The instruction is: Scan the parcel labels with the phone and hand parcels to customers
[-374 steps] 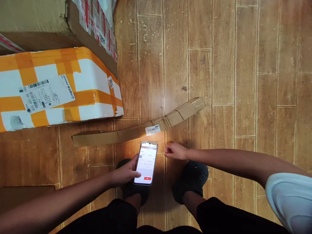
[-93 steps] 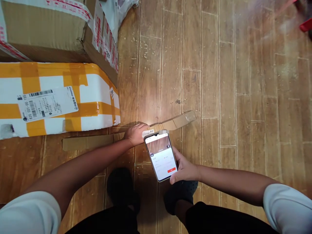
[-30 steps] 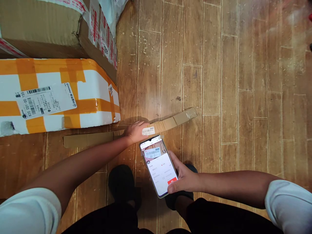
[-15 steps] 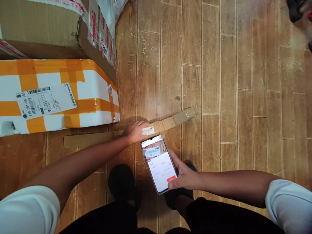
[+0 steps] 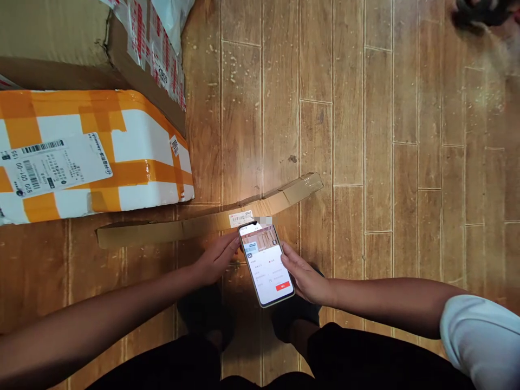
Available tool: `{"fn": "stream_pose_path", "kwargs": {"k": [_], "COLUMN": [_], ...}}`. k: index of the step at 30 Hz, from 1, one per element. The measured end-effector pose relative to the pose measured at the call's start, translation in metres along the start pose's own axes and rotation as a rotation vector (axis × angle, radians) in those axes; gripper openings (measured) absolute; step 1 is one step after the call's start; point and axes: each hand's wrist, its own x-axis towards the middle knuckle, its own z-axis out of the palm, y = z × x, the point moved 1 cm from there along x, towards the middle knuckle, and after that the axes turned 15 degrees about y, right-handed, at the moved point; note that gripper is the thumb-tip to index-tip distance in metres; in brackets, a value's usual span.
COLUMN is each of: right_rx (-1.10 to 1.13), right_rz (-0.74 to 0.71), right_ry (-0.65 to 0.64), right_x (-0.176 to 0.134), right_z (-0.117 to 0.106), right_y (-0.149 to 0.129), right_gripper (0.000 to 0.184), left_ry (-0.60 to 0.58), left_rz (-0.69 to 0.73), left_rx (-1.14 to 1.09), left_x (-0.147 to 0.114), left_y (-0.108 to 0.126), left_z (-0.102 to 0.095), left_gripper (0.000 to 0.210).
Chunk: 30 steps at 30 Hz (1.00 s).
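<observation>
A smartphone [image 5: 266,271] is held upright-tilted above the floor, its lit screen showing a camera strip on top, text fields and a red button. My right hand [image 5: 306,276] is closed around its right edge. At the phone's upper left edge, my left hand [image 5: 215,259] grips with its fingertips partly hidden. Just beyond the phone lies a long, narrow, bent cardboard package [image 5: 284,199] on the floor. It carries a white barcode label [image 5: 240,218], whose lower edge is close to the phone's top. Neither hand touches the package visibly.
At left stands a white foam box [image 5: 138,135] wrapped in orange tape, with a shipping label [image 5: 59,165]. Behind it is a large brown carton [image 5: 52,38] with red-and-white tape, beside a plastic bag [image 5: 174,19]. Wood-look floor [image 5: 349,135] extends right. A blurred dark shoe [image 5: 473,15] shows top right.
My left hand has let go of the package and moved down to the phone's left edge. The package's left part now lies uncovered. My right thumb has shifted up from the red button.
</observation>
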Motion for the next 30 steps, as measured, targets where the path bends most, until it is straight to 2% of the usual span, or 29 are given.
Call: {"fn": "stream_pose_path", "kwargs": {"k": [2,5,10,14,20,26,30], "right_rx": [0.01,0.017,0.047,0.047,0.046,-0.045,-0.061], "right_rz": [0.001,0.004,0.013,0.017,0.001,-0.058,-0.049], "right_ry": [0.03,0.067,0.091,0.118,0.168,0.077,0.033], "right_x": [0.001,0.003,0.004,0.006,0.009,0.011,0.011], "right_z": [0.001,0.001,-0.001,-0.003,-0.008,-0.016,-0.019], "right_y": [-0.001,-0.001,-0.001,-0.001,0.002,0.014,0.018], "right_gripper": [0.041,0.034,0.033,0.034,0.034,0.034,0.037], "left_ry": [-0.016,-0.038,-0.086,-0.133,-0.051,-0.047,-0.051], "left_rz": [-0.126,-0.197,-0.203,-0.192,-0.208,-0.319,-0.364], "left_rx": [-0.089,-0.153,-0.154,-0.098,-0.115,-0.187,-0.139], "left_x": [-0.012,-0.018,-0.013,-0.007,0.0,0.006,0.009], "left_y": [0.003,0.007,0.01,0.009,0.009,0.009,0.01], "left_z": [0.006,0.009,0.005,0.002,0.002,0.007,0.007], "left_gripper": [0.042,0.042,0.044,0.038,0.035,0.047,0.05]}}
